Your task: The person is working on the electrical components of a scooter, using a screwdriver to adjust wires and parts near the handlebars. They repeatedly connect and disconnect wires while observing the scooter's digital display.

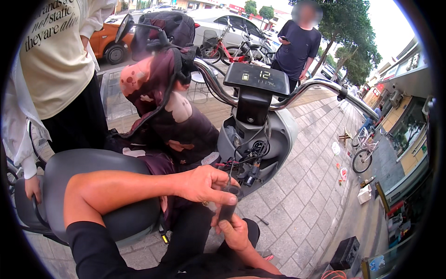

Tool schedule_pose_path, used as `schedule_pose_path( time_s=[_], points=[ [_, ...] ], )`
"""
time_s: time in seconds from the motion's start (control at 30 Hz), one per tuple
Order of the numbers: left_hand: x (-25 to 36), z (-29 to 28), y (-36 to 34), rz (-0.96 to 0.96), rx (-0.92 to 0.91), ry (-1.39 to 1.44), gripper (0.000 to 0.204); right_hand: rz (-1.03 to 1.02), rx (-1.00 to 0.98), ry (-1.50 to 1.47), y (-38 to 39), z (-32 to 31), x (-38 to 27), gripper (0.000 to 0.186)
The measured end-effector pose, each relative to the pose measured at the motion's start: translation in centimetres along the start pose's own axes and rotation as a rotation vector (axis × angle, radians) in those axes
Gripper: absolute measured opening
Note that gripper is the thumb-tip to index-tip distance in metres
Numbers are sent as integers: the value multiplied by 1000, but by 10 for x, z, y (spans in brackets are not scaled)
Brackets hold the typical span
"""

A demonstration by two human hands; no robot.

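Observation:
Between my two hands is a black handlebar grip [227, 212], held upright above my lap. My left hand [204, 184] reaches across from the left and pinches its upper end with thumb and fingers. Lower down, my right hand [235, 234] wraps its fingers and thumb round the bottom part. A thin cable runs near the grip's top end. Just beyond stands an electric scooter with its grey front housing [287, 128] opened. Loose wires [260, 148] and connectors hang out of it. The scooter's handlebar [306, 87] shows bare metal toward its right end.
A lit display [256, 79] sits mid-handlebar. A patterned dark-red cover [186, 125] drapes the left side by the seat [93, 162]. One person stands at the left, a hand on the rear rail [36, 209]; another stands ahead holding a phone. A black box [344, 253] lies lower right.

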State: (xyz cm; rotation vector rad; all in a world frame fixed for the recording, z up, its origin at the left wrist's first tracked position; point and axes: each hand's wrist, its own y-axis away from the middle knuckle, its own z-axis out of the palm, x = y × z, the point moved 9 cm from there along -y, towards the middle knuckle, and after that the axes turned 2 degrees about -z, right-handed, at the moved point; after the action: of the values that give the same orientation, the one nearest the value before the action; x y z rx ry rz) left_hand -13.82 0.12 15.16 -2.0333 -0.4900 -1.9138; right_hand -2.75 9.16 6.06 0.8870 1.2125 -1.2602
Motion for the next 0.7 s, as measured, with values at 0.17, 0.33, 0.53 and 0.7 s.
schedule_pose_path(
  time_s=[0.17,0.33,0.53,0.7],
  points=[
    [-4,2,-3,-12,-58,27,47,12,-13,-39,0,-1,0,48],
    [0,0,-1,-49,-38,-14,46,9,-26,-59,0,-2,4,48],
    [1,-1,0,-71,-33,-54,46,-1,-32,-91,1,-2,8,45],
    [0,-2,0,-71,-30,-18,46,-27,-53,-119,0,-3,11,43]
  ],
)
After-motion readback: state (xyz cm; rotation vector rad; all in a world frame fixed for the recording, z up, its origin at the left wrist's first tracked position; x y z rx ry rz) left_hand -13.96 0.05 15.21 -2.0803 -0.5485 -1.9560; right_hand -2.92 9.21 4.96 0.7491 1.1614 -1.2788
